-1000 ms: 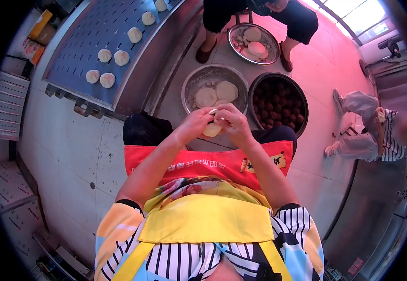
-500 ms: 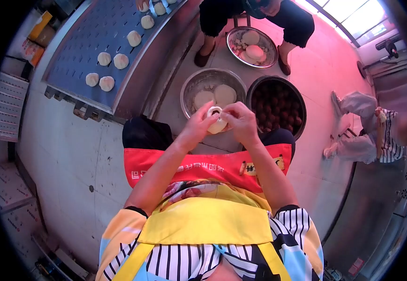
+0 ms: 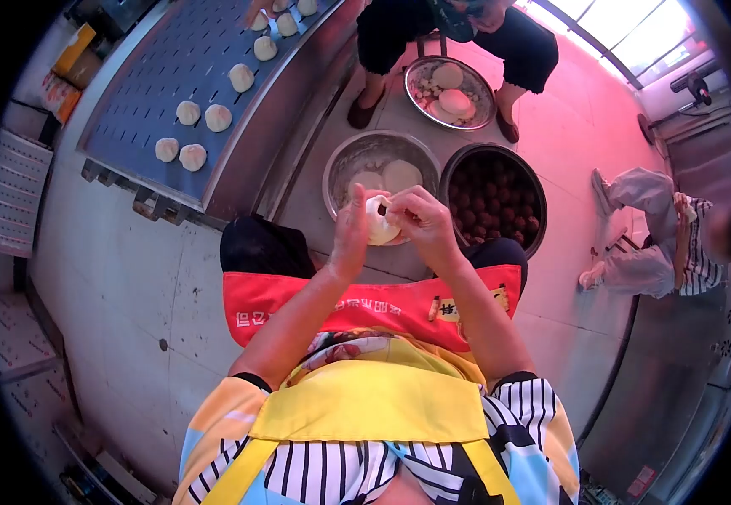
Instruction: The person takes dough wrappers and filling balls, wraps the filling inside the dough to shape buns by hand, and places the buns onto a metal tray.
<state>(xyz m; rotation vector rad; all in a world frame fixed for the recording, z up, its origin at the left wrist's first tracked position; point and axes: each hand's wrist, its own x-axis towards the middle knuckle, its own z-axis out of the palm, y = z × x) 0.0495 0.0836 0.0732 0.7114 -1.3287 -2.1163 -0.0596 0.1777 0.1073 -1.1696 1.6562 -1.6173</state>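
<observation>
A white dough bun [image 3: 377,231] sits between my hands in front of my lap, its top gaping with dark filling showing inside. My left hand [image 3: 350,240] cups the bun from the left, thumb pointing up. With fingertips pinched, my right hand [image 3: 423,220] grips the dough's edge at the upper right of the opening. Just beyond is a metal bowl [image 3: 338,160] with flat dough rounds [image 3: 402,177] in it. Right of that bowl stands a black tub [image 3: 536,168] full of dark round filling balls [image 3: 492,200].
To the left, a perforated metal tray [image 3: 142,114] carries several shaped buns [image 3: 217,118]; a hand reaches in at its top. Opposite me a seated person [image 3: 386,34] has another bowl [image 3: 412,94] with dough. Another person [image 3: 673,223] sits at right.
My left thumb has lifted to point upward, and the bun has turned so its dark opening faces more to the right. My right hand still pinches its edge.
</observation>
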